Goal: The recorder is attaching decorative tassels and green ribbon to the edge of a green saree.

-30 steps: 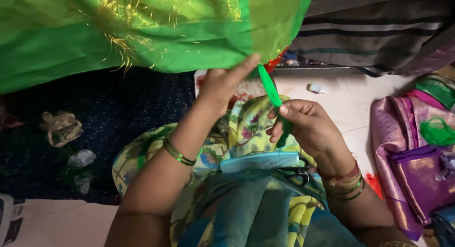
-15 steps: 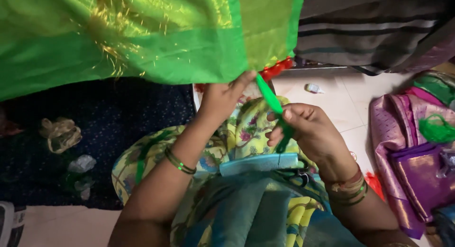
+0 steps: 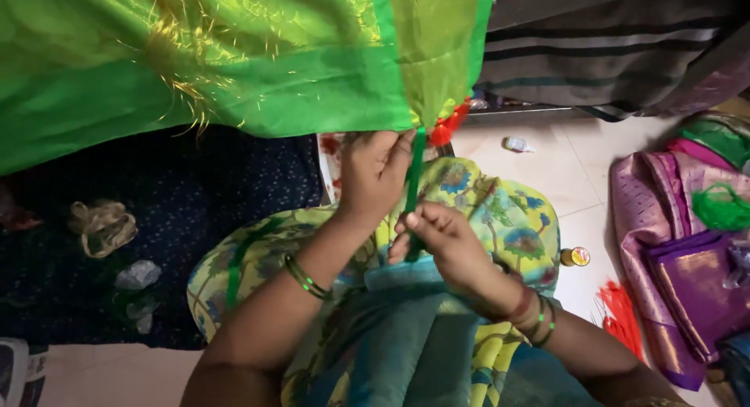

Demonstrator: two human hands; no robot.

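Observation:
A bright green cloth (image 3: 234,63) with gold threads hangs across the top of the view. My left hand (image 3: 373,176) pinches its lower edge where a strand of green thread (image 3: 414,173) comes down. My right hand (image 3: 437,239) grips the lower end of that strand, holding it taut and nearly vertical. A small red tassel (image 3: 447,130) sits at the cloth's edge just right of the strand. Both wrists wear bangles. My lap below is covered in yellow-green floral fabric (image 3: 500,212).
A dark blue patterned cloth (image 3: 156,243) lies at the left with thread scraps on it. Folded purple and pink fabrics (image 3: 672,243) with a green thread bundle (image 3: 719,208) lie at the right. Red threads (image 3: 621,313), a small round tin (image 3: 576,256) and a little bottle (image 3: 517,144) rest on the tiled floor.
The green strand has swung from slanted to nearly vertical. My right hand has moved left and under my left hand, pulling the strand straight. The cloth edge has shifted slightly right.

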